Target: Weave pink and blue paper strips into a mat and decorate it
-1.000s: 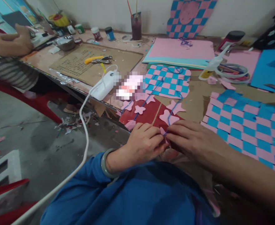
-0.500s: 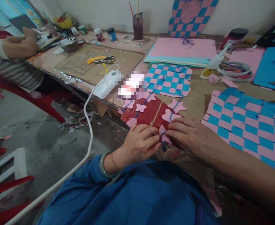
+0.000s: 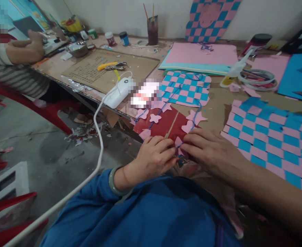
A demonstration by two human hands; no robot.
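Note:
Both of my hands are closed over a piece of blue yarn at the near edge of the table. My left hand (image 3: pixel 156 154), fingers curled and pinched, is at the yarn's near end beside a small pink paper cut-out (image 3: pixel 178 143). On the other side of that cut-out, my right hand (image 3: pixel 207 145) has its fingertips pressed on the yarn. Farther along the same strand are a pink heart (image 3: pixel 188 127) and a pink star (image 3: pixel 197 117). Under them lies a red board (image 3: pixel 163 125). A second blue strand (image 3: pixel 163 109) with pink cut-outs runs across its left side.
Behind is a small blue-and-pink woven paper mat (image 3: pixel 185 88); a larger one (image 3: pixel 271 137) lies right. A white power bank (image 3: pixel 118 92) with cable, pliers (image 3: pixel 112 66), a glue bottle (image 3: pixel 234 70) and paper sheets (image 3: pixel 202 55) surround them. Another person's arm (image 3: pixel 24 51) rests far left.
The pink heart has turned and shifted slightly, and the star beside it has moved a little right. The near cut-out has shifted between my fingers. Both hands stay almost in place.

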